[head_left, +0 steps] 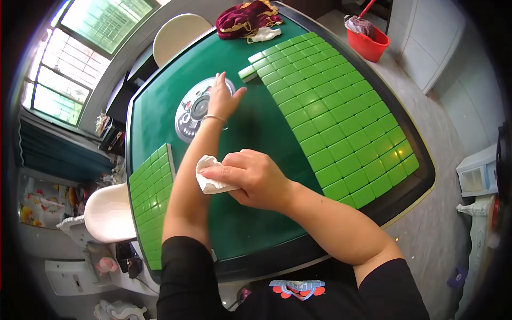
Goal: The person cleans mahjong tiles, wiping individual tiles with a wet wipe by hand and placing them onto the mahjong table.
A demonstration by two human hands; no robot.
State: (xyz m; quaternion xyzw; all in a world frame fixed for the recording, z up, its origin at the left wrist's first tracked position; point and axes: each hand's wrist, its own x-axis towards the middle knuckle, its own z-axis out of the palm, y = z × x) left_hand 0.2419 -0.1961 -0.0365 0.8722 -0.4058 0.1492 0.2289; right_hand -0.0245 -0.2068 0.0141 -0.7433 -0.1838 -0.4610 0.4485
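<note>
My right hand (258, 178) grips a crumpled white tissue (212, 181) between thumb and fingers, above the near middle of the green mahjong table (256, 224). Farther forward, my left hand (223, 100) is open, fingers stretched out and thumb apart, with a bracelet at the wrist. It is over the right side of the round control panel (199, 108) at the table's centre and covers part of it; whether it touches cannot be told. To the right lies a large block of green-backed mahjong tiles (330, 117). Another block of green tiles (152, 194) is at the left, partly hidden by my left arm.
A single tile (247, 73) juts from the large block's far left corner. A maroon cloth bag (242, 21) and a white crumpled piece (265, 35) lie at the far edge. Cream chairs (109, 212) stand around. A red bucket (368, 45) is on the floor at right.
</note>
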